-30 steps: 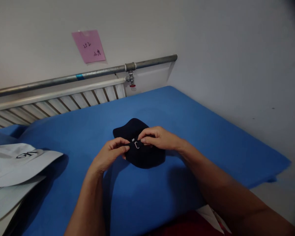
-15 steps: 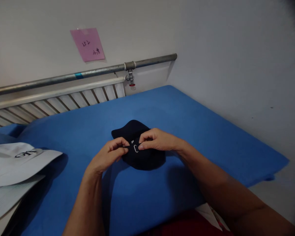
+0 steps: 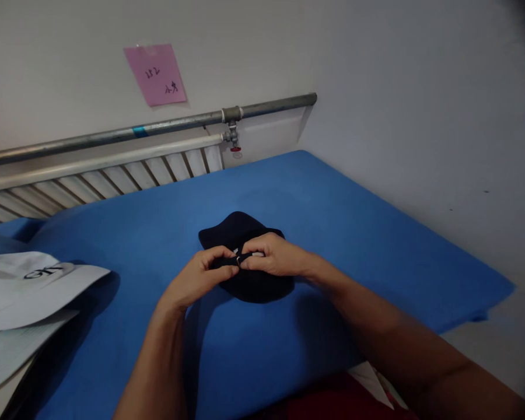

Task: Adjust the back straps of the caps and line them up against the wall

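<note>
Right of the right hand [image 3: 273, 254], there is room to pass over the blue surface [image 3: 376, 251] to the side wall [image 3: 420, 116], while the radiator [image 3: 131, 175] bounds the far left and stacked pale caps [image 3: 30, 297] block the near left.

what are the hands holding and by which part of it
The left hand and right hand pinch the dark cap by its strap, at the small pale loop.

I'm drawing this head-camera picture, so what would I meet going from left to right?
From the left: white cap, pink paper, left hand, dark cap, right hand.
</note>
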A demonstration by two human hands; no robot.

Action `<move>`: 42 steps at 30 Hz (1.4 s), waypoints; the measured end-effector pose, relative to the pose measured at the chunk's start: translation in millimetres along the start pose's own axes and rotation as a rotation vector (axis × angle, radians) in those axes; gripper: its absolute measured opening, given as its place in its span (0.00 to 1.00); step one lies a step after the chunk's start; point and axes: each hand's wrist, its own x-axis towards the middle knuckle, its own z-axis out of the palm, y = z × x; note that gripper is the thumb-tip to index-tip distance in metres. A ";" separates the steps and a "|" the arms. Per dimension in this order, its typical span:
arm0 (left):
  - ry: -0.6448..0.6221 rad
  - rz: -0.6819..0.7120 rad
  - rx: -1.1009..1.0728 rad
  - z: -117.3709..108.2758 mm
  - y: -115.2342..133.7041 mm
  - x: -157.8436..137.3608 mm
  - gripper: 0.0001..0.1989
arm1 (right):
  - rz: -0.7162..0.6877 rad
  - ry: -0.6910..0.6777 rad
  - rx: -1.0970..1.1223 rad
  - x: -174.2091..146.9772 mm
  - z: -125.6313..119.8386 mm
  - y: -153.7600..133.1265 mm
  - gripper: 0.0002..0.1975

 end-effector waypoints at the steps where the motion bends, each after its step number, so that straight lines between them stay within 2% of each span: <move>1: -0.005 -0.001 -0.004 0.1 0.3 -0.4 0.06 | -0.019 0.024 -0.015 0.4 1.6 -0.3 0.08; 5: 0.000 0.013 -0.013 -0.2 1.0 -0.5 0.06 | -0.027 0.052 0.026 1.6 4.7 -0.6 0.12; 11: -0.013 0.027 0.020 -7.8 -3.0 -1.4 0.07 | 0.118 -0.035 0.172 -1.4 -6.1 0.7 0.13; 16: -0.098 0.023 0.008 -13.7 -6.0 -6.0 0.09 | 0.071 -0.066 0.234 -4.7 -11.9 -1.2 0.13; 19: -0.133 -0.016 -0.006 -10.6 -3.3 -6.2 0.09 | 0.088 -0.054 0.219 -4.4 -10.4 -1.6 0.13; 25: -0.084 0.008 -0.013 -10.3 -4.2 -5.8 0.09 | 0.036 -0.050 0.234 -5.6 -16.9 -4.4 0.11; 31: -0.081 0.071 -0.044 -24.2 -9.1 -11.4 0.04 | 0.006 0.243 0.233 -9.8 -41.7 9.2 0.08; 33: -0.046 0.093 -0.011 -27.4 -7.8 -12.5 0.05 | 0.017 0.214 0.223 -11.5 -47.8 13.8 0.09; 40: 0.071 0.113 0.110 -39.1 -7.2 -17.8 0.06 | 0.039 -0.030 0.124 -16.4 -50.9 11.5 0.09; 42: 0.083 0.168 0.093 -42.9 -10.0 -19.7 0.06 | 0.033 -0.012 0.208 -14.6 -49.2 14.4 0.08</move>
